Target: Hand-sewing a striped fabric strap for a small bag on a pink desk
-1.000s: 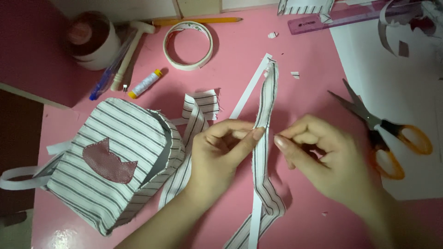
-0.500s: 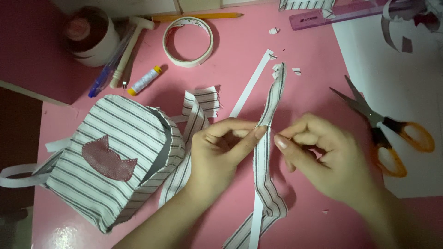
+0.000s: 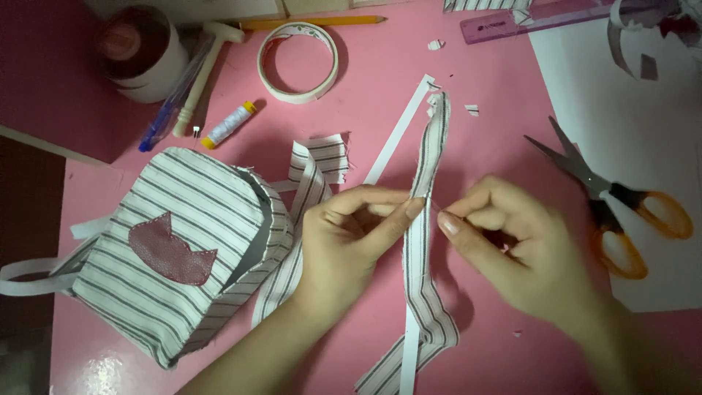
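Left hand (image 3: 351, 234) pinches the striped fabric strip (image 3: 424, 219) left of the scissors (image 3: 621, 212), right hand (image 3: 512, 249) fingers closed beside it, hold unclear; loose pinch could let the fold spring open.

Your right hand (image 3: 512, 249) is motion-blurred, so what its fingertips pinch can't be made out. Your left hand (image 3: 351, 234) covers part of the striped fabric strip (image 3: 420, 249); the strip's lower end runs off the bottom edge. The purple ruler (image 3: 541, 18) and the cup (image 3: 139, 51) are cut by the top edge, and the bag's white strap (image 3: 29, 278) by the left edge.
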